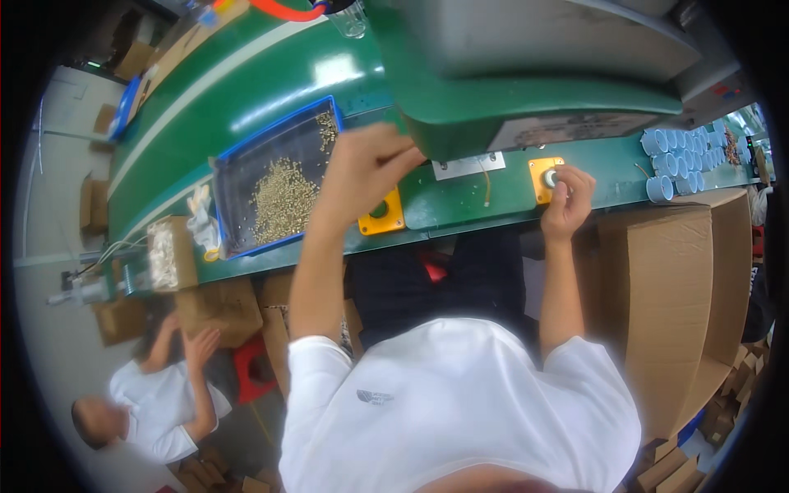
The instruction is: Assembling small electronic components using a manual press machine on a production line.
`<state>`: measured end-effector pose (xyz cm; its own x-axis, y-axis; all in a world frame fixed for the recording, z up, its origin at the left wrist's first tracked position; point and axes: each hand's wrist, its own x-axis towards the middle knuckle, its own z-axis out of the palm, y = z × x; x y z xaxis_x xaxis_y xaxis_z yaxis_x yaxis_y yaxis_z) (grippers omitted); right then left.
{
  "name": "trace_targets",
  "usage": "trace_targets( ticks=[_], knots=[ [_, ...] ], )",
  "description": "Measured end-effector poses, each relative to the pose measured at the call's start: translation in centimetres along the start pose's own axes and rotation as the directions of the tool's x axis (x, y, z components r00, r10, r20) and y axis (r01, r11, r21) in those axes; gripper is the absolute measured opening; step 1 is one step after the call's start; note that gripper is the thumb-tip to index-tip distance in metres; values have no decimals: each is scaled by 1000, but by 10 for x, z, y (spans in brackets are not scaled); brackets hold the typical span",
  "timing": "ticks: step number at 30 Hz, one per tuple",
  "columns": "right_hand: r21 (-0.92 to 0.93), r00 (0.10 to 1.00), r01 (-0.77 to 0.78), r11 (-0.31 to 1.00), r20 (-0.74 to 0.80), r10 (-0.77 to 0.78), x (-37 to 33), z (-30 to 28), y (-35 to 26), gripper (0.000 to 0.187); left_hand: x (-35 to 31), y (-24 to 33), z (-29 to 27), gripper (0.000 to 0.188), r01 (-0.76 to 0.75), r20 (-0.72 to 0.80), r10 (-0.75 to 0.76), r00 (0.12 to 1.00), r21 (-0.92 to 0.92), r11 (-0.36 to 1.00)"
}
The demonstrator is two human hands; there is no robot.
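Observation:
Bent and slightly blurred, my left hand [366,168] is held above the bench, its fingers drawn together toward the underside of a green machine [542,86]. Whatever its fingertips hold, if anything, cannot be made out. Below that hand lies a yellow control box [382,215] with a dark green round button. My right hand [571,201] rests at a second yellow control box [539,174], thumb and fingers curled at a small pale round piece [550,178]. Whether that piece is the box's button or a loose part is unclear. Between the boxes sits a light metal plate [468,166] at the machine's foot.
A blue-rimmed tray [238,193] of small brass-coloured parts [283,195] lies left. Many light-blue cups [670,164] stand right, behind a big open carton [670,287]. A co-worker [156,398] handles a carton [218,312] at lower left.

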<state>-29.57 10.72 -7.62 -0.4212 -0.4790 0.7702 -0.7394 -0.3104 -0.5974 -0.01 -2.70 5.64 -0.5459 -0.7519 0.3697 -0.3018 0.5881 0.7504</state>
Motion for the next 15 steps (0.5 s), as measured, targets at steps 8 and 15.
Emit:
trace_targets(
  ticks=[8, 15],
  knots=[
    [-101, 999, 19, 995, 43, -14, -3, -8, 2, 8, -65, -12, 22, 11, 167, -182, -175, 968, -56, 984],
    [-107, 999, 40, 993, 27, -38, 2, 0, 5, 12, -26, 11, 53, 17, -265, 85, 252, 964, 230, 936]
  ],
)
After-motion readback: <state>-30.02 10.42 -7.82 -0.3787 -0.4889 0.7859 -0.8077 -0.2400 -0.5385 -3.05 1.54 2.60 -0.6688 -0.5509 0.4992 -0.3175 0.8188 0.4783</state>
